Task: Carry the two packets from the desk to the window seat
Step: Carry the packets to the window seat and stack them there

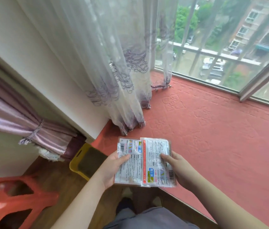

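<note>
Here, both hands are holding two packets side by side, just above the near edge of the red window seat (213,129).

The left hand (112,169) is pinching the left packet (128,161). Its thumb is lying flat on top and its fingers are curling under, out of sight. The right hand (178,169) is pinching the right packet (157,161) the same way, thumb on top and fingers under it.

The right packet is lying a little over the edge of the left packet. The two are touching in the middle.

Both packets are shiny and clear, with lots of tiny black writing that is too small to read. The left packet is showing a barcode at its far left corner and small colored pictures at its far end. The right packet is showing a red strip down its left side, a barcode at its near right corner and a blue and green label at its near end.

A thin white curtain (114,63) is hanging at the far end of the seat. A yellow stool (84,161) and a red stool (16,199) are standing on the floor to the left.
</note>
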A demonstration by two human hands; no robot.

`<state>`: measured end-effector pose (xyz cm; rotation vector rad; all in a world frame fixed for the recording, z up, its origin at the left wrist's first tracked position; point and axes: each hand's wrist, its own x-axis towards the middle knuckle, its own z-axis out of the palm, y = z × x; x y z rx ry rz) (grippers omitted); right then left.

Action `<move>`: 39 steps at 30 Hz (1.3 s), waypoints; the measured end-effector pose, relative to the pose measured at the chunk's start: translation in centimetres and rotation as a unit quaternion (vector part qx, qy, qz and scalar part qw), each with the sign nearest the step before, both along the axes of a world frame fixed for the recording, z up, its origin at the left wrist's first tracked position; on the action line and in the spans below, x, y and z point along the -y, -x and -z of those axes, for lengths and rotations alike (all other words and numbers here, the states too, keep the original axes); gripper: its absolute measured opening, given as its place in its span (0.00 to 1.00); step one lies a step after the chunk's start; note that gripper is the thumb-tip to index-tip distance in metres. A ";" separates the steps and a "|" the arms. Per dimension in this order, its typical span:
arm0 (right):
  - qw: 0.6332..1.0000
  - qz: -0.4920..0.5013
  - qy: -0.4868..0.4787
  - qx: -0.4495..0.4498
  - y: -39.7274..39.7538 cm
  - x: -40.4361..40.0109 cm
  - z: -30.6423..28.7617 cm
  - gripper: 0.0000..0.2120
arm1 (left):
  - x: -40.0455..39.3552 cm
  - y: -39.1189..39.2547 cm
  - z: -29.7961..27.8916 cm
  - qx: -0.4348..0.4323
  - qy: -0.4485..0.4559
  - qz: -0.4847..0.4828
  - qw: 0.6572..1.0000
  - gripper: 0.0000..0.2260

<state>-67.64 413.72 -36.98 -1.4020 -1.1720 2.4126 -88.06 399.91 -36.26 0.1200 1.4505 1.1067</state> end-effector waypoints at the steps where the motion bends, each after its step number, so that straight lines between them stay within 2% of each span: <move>1: 1.000 0.008 -0.001 0.005 0.1 -0.2 0.3 0.11 | -0.8 0.2 0.2 0.005 0.001 0.012 1.000 0.13; 9: 0.994 0.102 -0.014 0.041 1.8 0.3 2.3 0.12 | -6.0 2.6 2.5 0.032 0.017 0.123 0.992 0.12; 17: 0.983 0.166 -0.035 0.064 5.2 2.0 5.7 0.17 | -9.6 3.9 5.3 0.058 -0.014 0.237 0.970 0.18; 20: 0.978 0.187 -0.057 0.078 6.6 2.6 7.0 0.23 | -10.4 3.8 6.6 0.062 -0.023 0.271 0.960 0.18; 23: 0.972 0.203 -0.071 0.095 7.4 2.9 8.6 0.29 | -10.8 3.6 8.6 0.050 -0.004 0.298 0.953 0.14; 26: 0.967 0.228 -0.042 0.103 6.9 2.8 10.7 0.32 | -11.3 3.8 10.7 0.037 0.033 0.312 0.949 0.13; 27: 0.964 0.244 -0.016 0.103 6.6 2.8 11.5 0.32 | -11.5 3.9 11.3 0.034 0.041 0.313 0.948 0.13; 29: 0.960 0.259 0.020 0.107 6.0 2.9 13.0 0.22 | -11.8 4.2 12.6 0.033 0.058 0.306 0.950 0.13; 33: 0.960 0.245 0.003 0.140 5.4 3.6 15.7 0.08 | -11.9 4.2 15.4 0.021 0.086 0.298 0.950 0.13; 39: 0.948 0.237 -0.039 0.211 5.1 3.5 19.6 0.04 | -11.7 2.4 19.5 0.010 0.135 0.251 0.958 0.14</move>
